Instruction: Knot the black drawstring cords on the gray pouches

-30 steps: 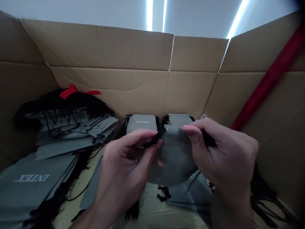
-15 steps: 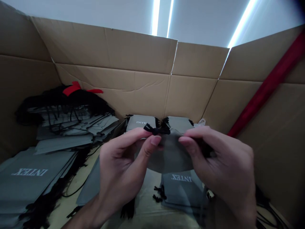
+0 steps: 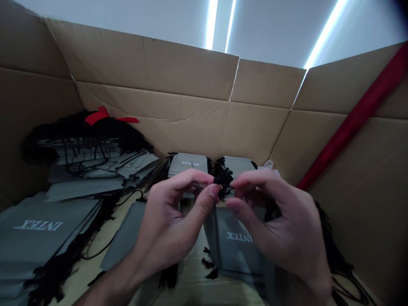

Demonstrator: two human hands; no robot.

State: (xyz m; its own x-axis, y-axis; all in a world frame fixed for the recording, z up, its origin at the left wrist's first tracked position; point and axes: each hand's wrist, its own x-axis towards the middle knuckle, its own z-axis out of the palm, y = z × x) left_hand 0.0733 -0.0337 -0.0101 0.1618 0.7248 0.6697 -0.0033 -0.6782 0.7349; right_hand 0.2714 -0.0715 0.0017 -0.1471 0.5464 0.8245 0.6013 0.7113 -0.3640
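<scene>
Near the middle, my left hand pinches a bunch of black drawstring cord between thumb and forefinger. Below those fingertips hangs a narrow grey piece of fabric, apparently the pouch seen edge-on; much of it is hidden. Just right of the cord is my right hand, its thumb and forefinger apart and its other fingers curled behind. Beneath both hands lies a stack of grey drawstring pouches printed INTEX, with black cord ends at its left side.
Tall cardboard walls enclose the space. Neat pouch stacks stand at the back. On the left are a larger stack and a heap of black cords with a red strip. A red band runs down the right wall.
The grey pouch was spread between both hands and now appears turned edge-on. My right fingers have let go of its fabric, opened and moved left towards the cord.
</scene>
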